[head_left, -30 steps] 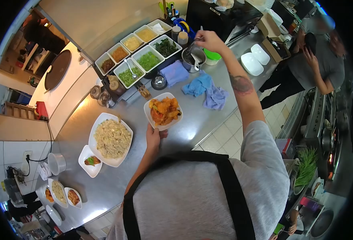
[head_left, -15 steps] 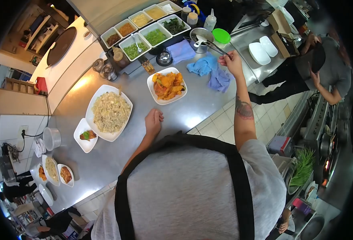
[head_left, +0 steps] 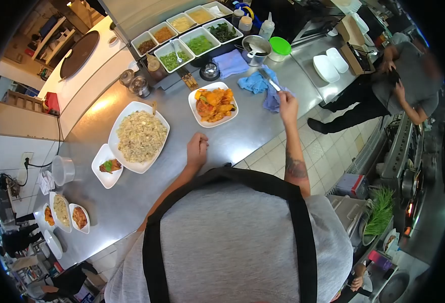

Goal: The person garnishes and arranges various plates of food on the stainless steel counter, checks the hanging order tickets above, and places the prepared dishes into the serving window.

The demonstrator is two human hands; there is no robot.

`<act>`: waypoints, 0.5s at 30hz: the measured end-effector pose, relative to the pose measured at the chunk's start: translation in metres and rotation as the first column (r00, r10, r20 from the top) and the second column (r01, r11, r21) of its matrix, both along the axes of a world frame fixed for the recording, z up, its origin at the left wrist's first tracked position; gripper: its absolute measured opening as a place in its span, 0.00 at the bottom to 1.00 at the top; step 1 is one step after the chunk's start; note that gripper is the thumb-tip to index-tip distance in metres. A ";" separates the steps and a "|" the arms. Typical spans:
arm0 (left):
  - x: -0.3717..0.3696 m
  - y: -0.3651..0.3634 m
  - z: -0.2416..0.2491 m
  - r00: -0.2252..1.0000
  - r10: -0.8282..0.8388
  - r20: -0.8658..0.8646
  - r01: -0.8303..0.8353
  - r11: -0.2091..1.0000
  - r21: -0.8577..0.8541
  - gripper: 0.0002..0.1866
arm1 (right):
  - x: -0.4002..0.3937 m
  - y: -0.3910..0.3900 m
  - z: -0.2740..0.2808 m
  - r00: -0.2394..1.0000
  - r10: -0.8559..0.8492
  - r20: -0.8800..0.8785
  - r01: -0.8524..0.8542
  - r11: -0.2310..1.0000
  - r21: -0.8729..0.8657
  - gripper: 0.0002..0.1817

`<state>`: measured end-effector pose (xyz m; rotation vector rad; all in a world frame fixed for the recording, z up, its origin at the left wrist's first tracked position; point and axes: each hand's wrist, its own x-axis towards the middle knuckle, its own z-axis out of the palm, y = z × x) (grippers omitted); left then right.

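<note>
Item: metal tongs, gripped in the closed right hand, tips pointing toward 11 o'clock and lying over the blue cloths at the tabletop's edge.

Left hand: rested on the bare steel at 6 o'clock of the white bowl of orange-sauced food, fingers loosely curled, holding nothing, apart from the bowl.

At 9 o'clock of that bowl: a large white plate of fried rice. Touching its 8 o'clock corner, a small white dish with a garnished morsel. Further toward 8 o'clock, a grey tub by the wall, then three small plates of food set close together.

At 12 o'clock of the bowl: a rack of rectangular trays holding chopped greens and other garnishes, one with a spoon in it. Just beside the rack, a folded purple cloth, a steel pot with a ladle, a green-lidded tub and squeeze bottles.

At 2 o'clock, across the gap: two empty white dishes on a second steel surface. Beyond, a co-worker in a grey shirt, bending, both hands raised to the head.
</note>
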<state>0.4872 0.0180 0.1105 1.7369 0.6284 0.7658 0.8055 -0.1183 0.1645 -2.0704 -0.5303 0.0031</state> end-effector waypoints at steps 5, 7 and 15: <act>-0.001 -0.001 0.002 0.998 0.021 -0.055 -0.017 0.998 0.066 0.02 | -0.087 0.002 0.025 0.997 0.075 -0.009 -0.074 0.996 0.041 0.14; -0.001 -0.001 0.001 0.997 0.016 -0.081 -0.009 0.997 0.078 0.03 | -0.102 0.009 0.024 0.995 0.091 0.040 -0.093 0.995 0.030 0.13; -0.001 0.000 0.003 0.997 0.004 -0.076 0.006 0.991 0.137 0.04 | -0.122 0.031 0.025 0.974 0.136 0.182 -0.127 0.990 -0.061 0.11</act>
